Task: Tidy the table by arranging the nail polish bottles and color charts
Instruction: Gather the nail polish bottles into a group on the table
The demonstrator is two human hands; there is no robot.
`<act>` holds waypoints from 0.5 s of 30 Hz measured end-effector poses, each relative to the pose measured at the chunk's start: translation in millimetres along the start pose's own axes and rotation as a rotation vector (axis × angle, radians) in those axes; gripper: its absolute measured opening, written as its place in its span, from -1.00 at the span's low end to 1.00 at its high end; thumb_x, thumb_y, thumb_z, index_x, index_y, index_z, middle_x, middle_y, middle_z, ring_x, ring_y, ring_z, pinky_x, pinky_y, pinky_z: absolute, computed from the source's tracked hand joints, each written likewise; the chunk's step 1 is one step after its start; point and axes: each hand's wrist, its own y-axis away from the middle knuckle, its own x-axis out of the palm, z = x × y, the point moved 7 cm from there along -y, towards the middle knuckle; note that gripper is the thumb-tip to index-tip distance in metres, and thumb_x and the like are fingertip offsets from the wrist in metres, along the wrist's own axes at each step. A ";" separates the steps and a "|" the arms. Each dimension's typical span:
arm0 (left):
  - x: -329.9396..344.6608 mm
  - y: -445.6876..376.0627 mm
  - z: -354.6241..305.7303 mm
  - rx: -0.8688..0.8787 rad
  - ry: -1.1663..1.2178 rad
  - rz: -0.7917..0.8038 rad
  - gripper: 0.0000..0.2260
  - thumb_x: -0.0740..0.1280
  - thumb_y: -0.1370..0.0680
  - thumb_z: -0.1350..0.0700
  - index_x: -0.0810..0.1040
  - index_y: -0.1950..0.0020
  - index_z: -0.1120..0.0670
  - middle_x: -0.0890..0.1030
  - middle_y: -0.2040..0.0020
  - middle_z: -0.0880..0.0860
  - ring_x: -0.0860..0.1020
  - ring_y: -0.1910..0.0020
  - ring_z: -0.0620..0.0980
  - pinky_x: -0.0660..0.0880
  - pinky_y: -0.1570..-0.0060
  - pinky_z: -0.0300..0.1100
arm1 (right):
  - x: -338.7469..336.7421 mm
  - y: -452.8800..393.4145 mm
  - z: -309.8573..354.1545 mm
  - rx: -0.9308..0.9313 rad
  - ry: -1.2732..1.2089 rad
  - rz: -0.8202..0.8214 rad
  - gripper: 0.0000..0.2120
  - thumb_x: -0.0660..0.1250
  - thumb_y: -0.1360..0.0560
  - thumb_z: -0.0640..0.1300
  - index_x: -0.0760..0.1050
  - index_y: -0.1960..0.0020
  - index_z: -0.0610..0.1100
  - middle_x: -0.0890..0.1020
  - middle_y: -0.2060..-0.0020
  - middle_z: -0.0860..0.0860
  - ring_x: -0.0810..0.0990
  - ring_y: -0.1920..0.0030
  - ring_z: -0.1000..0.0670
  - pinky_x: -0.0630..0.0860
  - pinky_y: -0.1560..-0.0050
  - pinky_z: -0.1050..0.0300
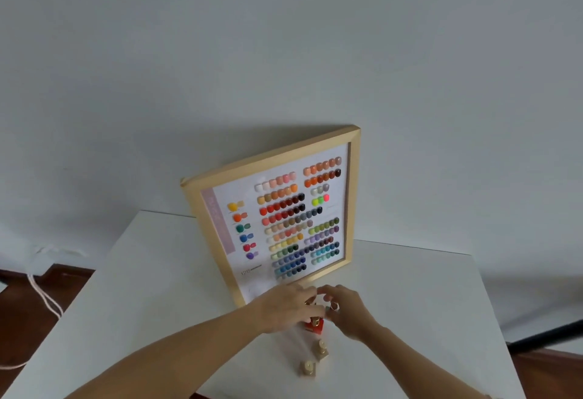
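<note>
So this looks like the bottle-lining-up part of the tidy. The framed color chart (274,218) is already propped up at the back of the white table (151,297), leaning on the wall, tilted a bit. Right in front of its lower edge both hands are bunched together over a red nail polish bottle (315,326). The left hand (284,307) and the right hand (345,312) have their fingers curled in around gold caps. The grip on each side looks closed down to a pinch, but I honestly can't tell whether they're clamped on a bottle or just touching, since the fingers hide it and it's blurry.

Closer to the camera, two more gold-capped bottles (315,359) stand apart from the hands, roughly in a line running back toward the red one.

My guess for the next move: set the bottles upright by the frame without bumping the chart, then bring up the two stragglers.
</note>
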 end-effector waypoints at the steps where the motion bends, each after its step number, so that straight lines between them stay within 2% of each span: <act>1: 1.8 0.2 0.6 0.027 -0.015 -0.001 -0.56 0.41 -0.49 0.21 0.37 -0.31 0.00 0.52 -0.17 0.15 0.61 -0.03 0.10 0.63 0.08 -0.04 | 2.1 -1.8 0.6 -0.006 -0.003 0.010 -0.65 0.36 -0.48 -0.17 0.47 -0.22 0.08 0.56 -0.05 0.02 0.48 0.04 0.12 0.35 0.11 0.41; 3: 5.4 1.0 0.2 0.077 -0.032 0.017 -0.59 0.38 -0.51 0.23 0.37 -0.31 0.02 0.52 -0.19 0.15 0.60 -0.03 0.12 0.65 0.07 -0.04 | 6.1 -4.3 1.4 -0.016 -0.003 0.025 -0.67 0.35 -0.47 -0.17 0.49 -0.19 0.09 0.57 -0.03 0.03 0.48 0.04 0.10 0.37 0.06 0.35; 6: 8.1 3.0 -3.5 0.155 -0.018 0.021 -0.65 0.36 -0.52 0.25 0.40 -0.27 0.05 0.53 -0.13 0.16 0.59 0.12 0.08 0.65 0.18 -0.09 | 11.7 -6.3 0.8 -0.029 -0.006 0.055 -0.72 0.32 -0.48 -0.14 0.53 -0.15 0.11 0.56 -0.01 0.04 0.49 0.01 0.07 0.42 -0.01 0.26; 9: 10.3 2.0 -6.4 0.178 0.001 0.037 -0.72 0.31 -0.54 0.27 0.44 -0.24 0.11 0.55 -0.09 0.17 0.58 0.20 0.06 0.65 0.20 -0.06 | 12.3 -6.9 -0.2 -0.041 0.005 0.061 -0.80 0.32 -0.49 -0.12 0.56 -0.09 0.08 0.54 0.04 0.05 0.48 0.04 0.07 0.39 0.03 0.28; 12: 8.9 -1.3 -3.6 0.131 0.020 0.041 -0.70 0.25 -0.57 0.28 0.40 -0.30 0.10 0.54 -0.15 0.19 0.58 0.08 0.10 0.63 0.05 -0.04 | 8.5 -5.4 -1.8 -0.024 0.003 0.037 -0.81 0.30 -0.51 -0.15 0.57 -0.09 0.03 0.56 0.02 0.02 0.49 0.04 0.07 0.43 0.01 0.27; 15: 4.8 -3.5 5.8 0.004 0.089 0.042 -0.65 0.22 -0.57 0.32 0.39 -0.33 0.08 0.51 -0.15 0.17 0.57 0.01 0.09 0.55 0.05 -0.13 | -1.3 0.2 -9.3 0.042 -0.024 0.005 -0.81 0.31 -0.51 -0.20 0.58 -0.08 0.00 0.60 -0.01 -0.02 0.52 0.02 0.04 0.49 -0.05 0.20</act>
